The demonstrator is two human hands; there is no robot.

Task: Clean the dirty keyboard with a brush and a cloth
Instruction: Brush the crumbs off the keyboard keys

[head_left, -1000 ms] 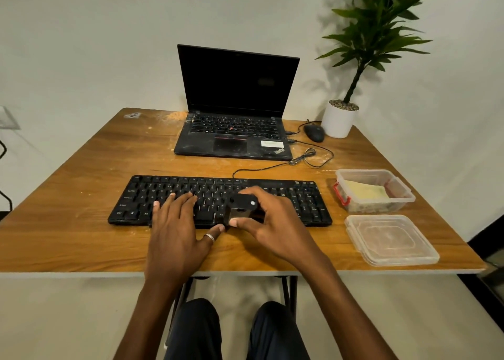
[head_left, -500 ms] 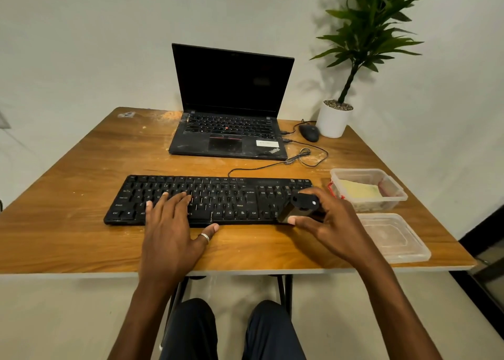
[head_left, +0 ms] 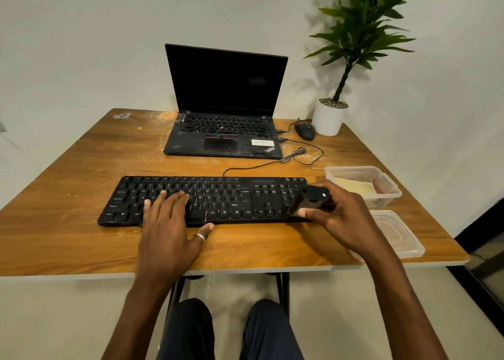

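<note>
A black keyboard [head_left: 218, 198] lies across the front of the wooden table [head_left: 81, 168]. My left hand [head_left: 169, 228] rests flat on its left half, fingers straight, thumb at the front edge. My right hand [head_left: 343, 218] grips a small black brush [head_left: 311, 198] and holds it against the keyboard's right end, over the number pad. A yellow cloth [head_left: 354, 186] lies inside a clear plastic box [head_left: 392, 193] just right of the keyboard.
A dusty open laptop [head_left: 223, 130] stands behind the keyboard, its cable [head_left: 272, 163] trailing over the table. A black mouse [head_left: 305, 131] and a white potted plant [head_left: 330, 117] sit at the back right. A clear lid [head_left: 398, 234] lies near the front right corner.
My right hand has swept the brush from the keyboard's middle to its right end. My left hand has stayed on the left half.
</note>
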